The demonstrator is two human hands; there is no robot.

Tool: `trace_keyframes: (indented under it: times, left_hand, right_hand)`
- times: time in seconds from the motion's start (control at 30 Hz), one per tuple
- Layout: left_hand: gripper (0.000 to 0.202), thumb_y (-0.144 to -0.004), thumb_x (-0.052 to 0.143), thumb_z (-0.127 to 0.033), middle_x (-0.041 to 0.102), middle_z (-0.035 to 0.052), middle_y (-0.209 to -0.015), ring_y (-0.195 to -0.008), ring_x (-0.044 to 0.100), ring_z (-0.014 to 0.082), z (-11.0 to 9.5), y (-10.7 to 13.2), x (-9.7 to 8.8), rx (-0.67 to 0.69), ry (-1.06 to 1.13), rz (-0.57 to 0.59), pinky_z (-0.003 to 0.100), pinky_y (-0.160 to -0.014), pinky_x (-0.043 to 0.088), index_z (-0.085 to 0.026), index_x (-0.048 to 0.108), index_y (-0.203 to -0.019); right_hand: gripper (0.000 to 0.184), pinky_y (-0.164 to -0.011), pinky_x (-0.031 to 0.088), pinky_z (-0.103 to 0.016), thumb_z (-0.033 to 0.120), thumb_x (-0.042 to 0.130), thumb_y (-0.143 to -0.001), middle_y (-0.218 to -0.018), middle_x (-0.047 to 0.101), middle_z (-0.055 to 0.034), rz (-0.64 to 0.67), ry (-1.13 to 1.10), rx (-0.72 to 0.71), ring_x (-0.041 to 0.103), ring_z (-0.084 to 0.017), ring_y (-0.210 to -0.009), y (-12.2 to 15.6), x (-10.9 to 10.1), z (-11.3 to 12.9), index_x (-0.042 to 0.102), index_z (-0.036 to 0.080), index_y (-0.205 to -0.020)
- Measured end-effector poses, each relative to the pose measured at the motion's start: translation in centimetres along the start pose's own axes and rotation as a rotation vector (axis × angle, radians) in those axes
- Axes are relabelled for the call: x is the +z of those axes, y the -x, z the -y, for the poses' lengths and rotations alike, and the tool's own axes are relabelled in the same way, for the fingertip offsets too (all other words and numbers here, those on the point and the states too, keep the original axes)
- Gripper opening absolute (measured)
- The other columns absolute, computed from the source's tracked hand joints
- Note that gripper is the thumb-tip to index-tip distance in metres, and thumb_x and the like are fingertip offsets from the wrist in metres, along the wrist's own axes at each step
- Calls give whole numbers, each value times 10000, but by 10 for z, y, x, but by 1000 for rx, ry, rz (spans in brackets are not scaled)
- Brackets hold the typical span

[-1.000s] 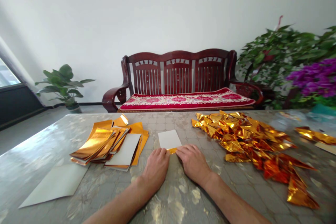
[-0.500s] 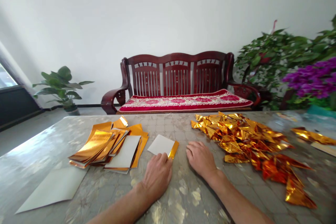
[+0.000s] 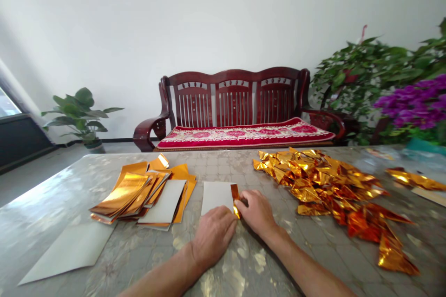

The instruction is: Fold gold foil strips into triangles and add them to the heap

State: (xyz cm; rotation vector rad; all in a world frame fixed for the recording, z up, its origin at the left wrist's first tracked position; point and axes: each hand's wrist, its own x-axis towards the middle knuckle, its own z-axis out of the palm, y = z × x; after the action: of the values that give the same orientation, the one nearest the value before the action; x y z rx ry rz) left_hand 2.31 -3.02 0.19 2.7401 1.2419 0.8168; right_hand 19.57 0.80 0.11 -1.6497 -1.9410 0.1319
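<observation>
Left hand (image 3: 213,236) lay flat and open on the near edge of a white card (image 3: 216,197), mid-table. Right hand (image 3: 257,211) gripped a gold foil strip (image 3: 234,192) at the card's right edge. On the table (image 3: 52,185), a stack of gold foil and white cards (image 3: 142,195) sat left; crumpled gold foil (image 3: 324,181) lay heaped right.

We see a white card (image 3: 216,197) edged with orange-gold foil (image 3: 235,194), and a heap of shiny gold-orange foil (image 3: 324,181) on a mottled grey tabletop (image 3: 223,260). Behind, a crimson cushion (image 3: 244,134) with cream floral bands lies on a dark red bench (image 3: 234,95), beside purple flowers (image 3: 413,102).
</observation>
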Motion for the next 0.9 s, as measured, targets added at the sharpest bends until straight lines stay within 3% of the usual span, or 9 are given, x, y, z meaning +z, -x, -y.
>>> trace_keyframes:
  times: [0.1,0.2,0.37,0.5,0.6,0.8,0.9]
  left_hand:
    - [273,-976,481,-202,639,67,-1122,-975,617,161,10,-2,-5,40,38,-271,278,-877,519,-233,597,-1222]
    - [397,-952,538,-205,588,106,-1255,-985,622,169,17,-6,-11,101,-35,-441,292,-875,534,-240,525,-1348]
    - [271,-941,566,-180,653,66,-1013,-913,625,169,26,-13,-16,153,-9,-466,282,-800,533,-241,631,-1197]
    - [193,-948,550,-151,664,47,-921,-844,609,152,37,-13,-16,135,25,-465,264,-758,508,-217,671,-1083]
    - [176,-954,555,-189,679,43,-920,-843,597,157,43,-12,-16,96,-50,-414,275,-771,488,-222,688,-1065]
    - [211,-977,517,-290,666,43,-887,-860,557,183,42,-14,-15,-11,-215,-133,298,-779,446,-243,721,-951]
    - [258,-979,508,-313,650,43,-834,-842,548,190,42,-15,-13,-51,-235,-21,296,-745,424,-232,713,-845]
  right_hand:
    - [88,-737,348,-297,196,590,-892,-817,691,-20,-140,36,-157,581,-184,-812,2,-4,0,658,216,-839]
    - [117,-762,334,-324,178,559,-918,-806,677,-31,-304,125,-392,553,-196,-821,4,-11,3,661,210,-872]
    - [118,-806,336,-343,197,583,-936,-818,682,-26,-506,198,-612,534,-193,-866,7,-25,7,688,231,-977]
    - [197,-868,347,-346,170,634,-911,-903,702,-21,-583,195,-681,533,-191,-933,9,-27,4,693,251,-1081]
    - [145,-856,344,-345,200,636,-918,-858,686,-20,-516,214,-670,525,-190,-909,7,-23,1,709,249,-1033]
    - [210,-815,328,-349,270,526,-980,-854,667,-50,-73,258,-504,512,-206,-906,4,-17,-2,727,256,-924]
    - [196,-797,329,-346,289,545,-968,-859,673,-49,38,220,-458,512,-214,-919,3,-17,-5,730,252,-915]
